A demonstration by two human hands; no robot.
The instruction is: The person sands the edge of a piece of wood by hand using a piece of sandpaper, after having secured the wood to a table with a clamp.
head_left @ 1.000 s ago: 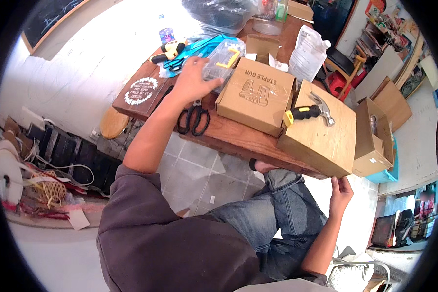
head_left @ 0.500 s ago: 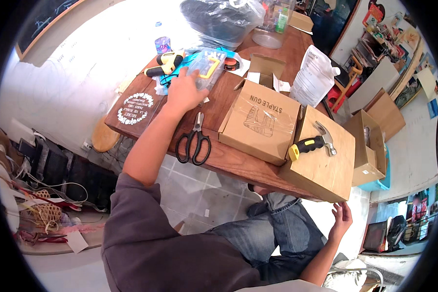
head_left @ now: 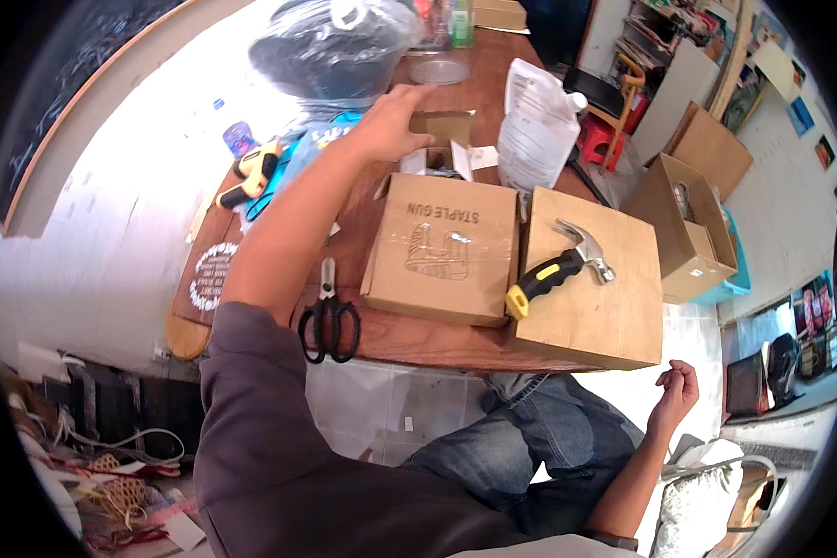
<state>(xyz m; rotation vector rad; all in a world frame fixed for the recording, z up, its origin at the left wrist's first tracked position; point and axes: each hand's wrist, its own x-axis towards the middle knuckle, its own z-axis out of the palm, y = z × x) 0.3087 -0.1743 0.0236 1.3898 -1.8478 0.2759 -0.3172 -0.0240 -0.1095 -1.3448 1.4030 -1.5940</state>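
My left hand (head_left: 392, 127) reaches over the table with nothing in it, fingers stretched out. It is above the far side of the table, beside a small opened cardboard box (head_left: 442, 126) with raised flaps. My right hand (head_left: 676, 394) hangs empty off the table's front right corner, its fingers loosely curled. In front of me a closed brown cardboard box (head_left: 442, 244) lies next to a plain wooden box (head_left: 593, 312). A claw hammer (head_left: 547, 275) with a black and yellow handle rests on the wooden box. Black-handled scissors (head_left: 329, 321) lie at the table's front edge.
A yellow and black tool (head_left: 253, 175) and a bottle (head_left: 237, 138) stand at the left, partly behind my forearm. Farther back are a bagged dark bundle (head_left: 330, 51) and a white spouted pouch (head_left: 536, 126). An open carton (head_left: 670, 223) stands beyond the table's right side.
My left hand has lifted off the clear plastic case with the yellow handle and moved right, toward the small opened box. My right hand's fingers have curled slightly. The view has turned right.
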